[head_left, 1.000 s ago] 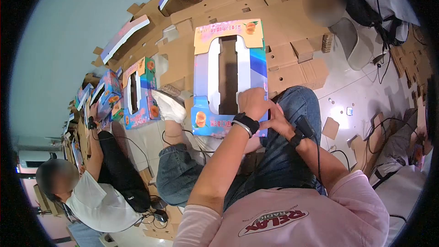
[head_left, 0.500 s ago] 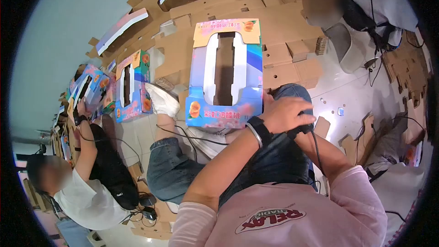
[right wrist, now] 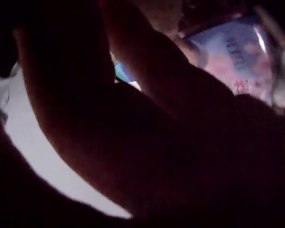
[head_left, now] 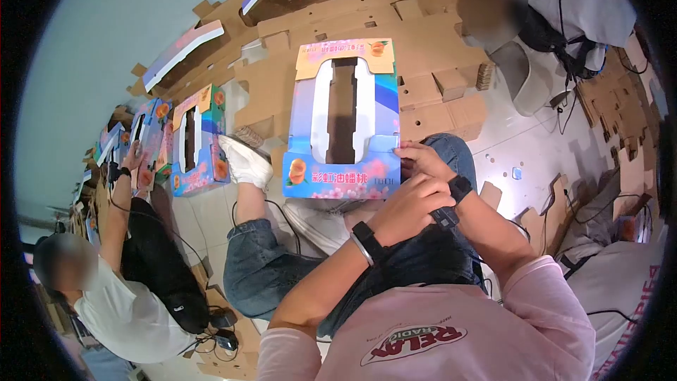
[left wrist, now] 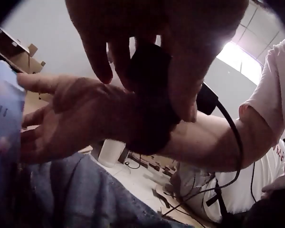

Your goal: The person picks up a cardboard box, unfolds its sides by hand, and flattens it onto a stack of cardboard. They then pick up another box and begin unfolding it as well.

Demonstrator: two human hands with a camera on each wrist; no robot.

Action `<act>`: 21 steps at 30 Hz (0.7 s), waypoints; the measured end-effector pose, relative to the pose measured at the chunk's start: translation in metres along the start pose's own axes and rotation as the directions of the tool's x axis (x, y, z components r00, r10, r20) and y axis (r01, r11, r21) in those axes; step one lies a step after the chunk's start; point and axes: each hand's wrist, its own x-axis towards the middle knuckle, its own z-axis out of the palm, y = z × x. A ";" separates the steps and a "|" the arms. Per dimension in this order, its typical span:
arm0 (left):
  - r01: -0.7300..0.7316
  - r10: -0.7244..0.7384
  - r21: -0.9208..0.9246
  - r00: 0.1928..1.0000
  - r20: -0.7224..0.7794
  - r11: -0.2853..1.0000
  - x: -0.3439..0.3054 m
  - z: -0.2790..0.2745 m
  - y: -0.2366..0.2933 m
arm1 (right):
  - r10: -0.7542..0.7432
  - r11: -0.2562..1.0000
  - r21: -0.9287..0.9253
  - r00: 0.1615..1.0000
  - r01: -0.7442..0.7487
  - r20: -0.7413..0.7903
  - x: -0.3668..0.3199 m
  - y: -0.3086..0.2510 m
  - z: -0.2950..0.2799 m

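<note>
In the head view my left hand (head_left: pixel 419 204) reaches across to my right wrist. Its fingers and thumb grip the black wrist camera (head_left: pixel 444 218) there; the left wrist view shows them on either side of the dark wrist camera (left wrist: pixel 149 80), whose cable trails off. My right hand (head_left: pixel 427 161) is at the right edge of a blue and orange peach carton (head_left: pixel 338 173), fingertips touching it near the front corner. In the left wrist view the thumb and fingers of the right hand (left wrist: pixel 71 116) are extended. The carton lies between my legs, its long top slot facing up. The right wrist view is very dark.
More peach cartons (head_left: pixel 199 178) stand to the left, where another person (head_left: pixel 134 310) handles one. Flattened brown cardboard (head_left: pixel 282 63) covers the floor ahead. A grey seat (head_left: pixel 513 74), a backpack and loose cables are on the right.
My left hand has gone from the carton's corner back onto the right wrist's camera. The right hand, over my thigh before, now touches the carton's edge.
</note>
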 end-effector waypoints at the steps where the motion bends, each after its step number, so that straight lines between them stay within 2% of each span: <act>1: 0.001 -0.001 0.000 1.000 -0.001 1.000 -0.003 0.001 -0.002 | 0.033 0.996 0.085 0.999 -0.031 -0.023 0.008 0.010 -0.008; 2: 0.004 -0.004 0.001 1.000 -0.002 1.000 -0.004 0.002 -0.004 | 0.067 0.984 0.170 0.997 -0.059 -0.042 0.015 0.019 -0.017; 3: 0.001 -0.001 0.000 1.000 -0.002 1.000 -0.003 -0.001 -0.004 | 0.066 0.984 0.170 0.997 -0.057 -0.044 0.015 0.018 -0.018; 5: 0.037 -0.038 -0.071 0.999 -0.015 0.997 -0.001 -0.012 -0.008 | 0.155 0.934 0.284 0.963 -0.215 0.218 0.014 0.016 -0.017; 6: 0.037 -0.038 -0.071 0.999 -0.015 0.997 0.000 -0.020 -0.012 | 0.155 0.934 0.285 0.964 -0.215 0.218 0.013 0.022 -0.020; 8: 0.213 -0.226 -0.118 0.967 -0.118 0.970 0.004 -0.039 -0.023 | -0.115 0.986 0.148 0.959 0.078 0.258 0.010 0.039 -0.026; 9: 0.215 -0.228 -0.116 0.967 -0.115 0.970 0.003 -0.046 -0.033 | 0.081 0.990 0.112 0.992 -0.092 0.093 0.012 0.033 -0.016; 11: 0.408 -0.349 0.226 0.900 -0.260 0.884 -0.001 -0.052 -0.062 | 0.095 0.988 0.107 0.988 -0.108 0.122 0.005 0.033 -0.007; 12: 0.409 -0.351 0.229 0.901 -0.257 0.883 -0.002 -0.051 -0.075 | 0.108 0.987 0.099 0.983 -0.124 0.152 0.004 0.033 -0.005; 14: 0.476 -0.407 0.376 0.878 -0.251 0.795 -0.005 -0.049 -0.099 | 0.121 0.984 0.110 0.975 -0.143 0.184 0.009 0.035 -0.007; 16: 0.433 -0.377 0.416 0.901 -0.213 0.800 0.003 -0.053 -0.102 | 0.052 0.984 0.155 0.967 -0.092 0.249 0.019 0.047 -0.014; 18: 0.471 -0.470 0.457 0.874 -0.127 0.754 0.012 -0.054 -0.102 | 0.020 0.977 0.201 0.965 -0.075 0.262 0.024 0.058 -0.020; 21: 0.464 -0.447 0.456 0.882 -0.151 0.760 0.016 -0.052 -0.103 | -0.024 0.970 0.240 0.961 -0.045 0.277 0.030 0.068 -0.028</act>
